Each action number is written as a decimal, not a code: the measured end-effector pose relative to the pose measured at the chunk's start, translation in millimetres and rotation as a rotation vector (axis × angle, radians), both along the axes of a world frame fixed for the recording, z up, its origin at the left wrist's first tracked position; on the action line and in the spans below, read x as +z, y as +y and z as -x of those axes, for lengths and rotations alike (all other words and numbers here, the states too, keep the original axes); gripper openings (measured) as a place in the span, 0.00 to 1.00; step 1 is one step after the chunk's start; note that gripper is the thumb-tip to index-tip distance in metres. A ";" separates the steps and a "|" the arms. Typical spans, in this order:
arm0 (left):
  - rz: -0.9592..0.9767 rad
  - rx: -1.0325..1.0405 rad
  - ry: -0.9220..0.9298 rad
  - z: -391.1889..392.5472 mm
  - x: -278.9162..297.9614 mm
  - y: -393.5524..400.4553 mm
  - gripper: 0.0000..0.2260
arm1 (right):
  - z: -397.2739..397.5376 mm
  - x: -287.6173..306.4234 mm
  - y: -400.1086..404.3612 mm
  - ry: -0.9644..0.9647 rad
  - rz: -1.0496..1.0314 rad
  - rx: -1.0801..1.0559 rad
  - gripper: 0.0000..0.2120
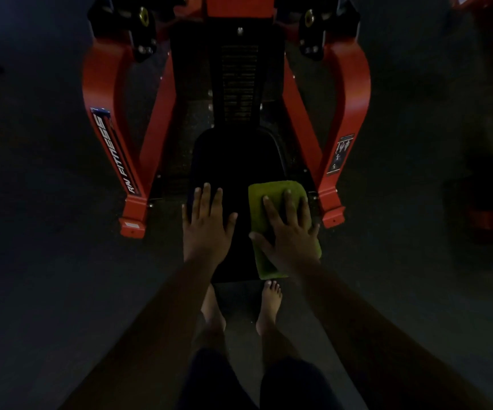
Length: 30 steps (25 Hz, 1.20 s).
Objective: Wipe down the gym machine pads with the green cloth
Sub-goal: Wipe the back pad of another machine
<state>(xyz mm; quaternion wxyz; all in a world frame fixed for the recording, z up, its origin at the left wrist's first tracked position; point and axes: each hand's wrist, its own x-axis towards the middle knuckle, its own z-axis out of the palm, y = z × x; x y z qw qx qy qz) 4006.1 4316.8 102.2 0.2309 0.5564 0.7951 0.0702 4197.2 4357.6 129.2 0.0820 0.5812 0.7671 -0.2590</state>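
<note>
A black seat pad [237, 161] of a red gym machine lies in the middle of the head view. A folded green cloth [271, 192] lies flat on the pad's right side. My right hand [291, 232] presses on the cloth with its fingers spread and straight. My left hand [208, 224] rests flat on the bare left side of the pad, fingers straight, holding nothing.
Two red frame arms [107, 134] [347, 113] flank the pad and end in feet on the dark floor. A black weight stack [239, 81] stands behind the pad. My bare feet [268, 303] stand just below the pad's near edge. Other red equipment [487, 220] sits at the right.
</note>
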 end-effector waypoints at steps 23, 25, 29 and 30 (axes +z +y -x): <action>-0.012 -0.036 0.170 -4.8 -19.2 0.4 0.33 | 70.1 -52.8 157.1 0.027 -0.067 -0.019 0.32; -0.004 -0.038 0.170 -4.4 -19.8 1.8 0.33 | 96.5 -51.4 173.4 -0.076 -0.122 0.091 0.31; -0.023 -0.022 0.182 -5.2 -20.1 1.4 0.34 | 49.1 -37.4 129.3 0.002 -0.188 0.294 0.30; -0.027 -0.019 0.177 -5.2 -20.2 1.2 0.34 | 22.7 -34.4 103.6 0.030 -0.177 0.345 0.29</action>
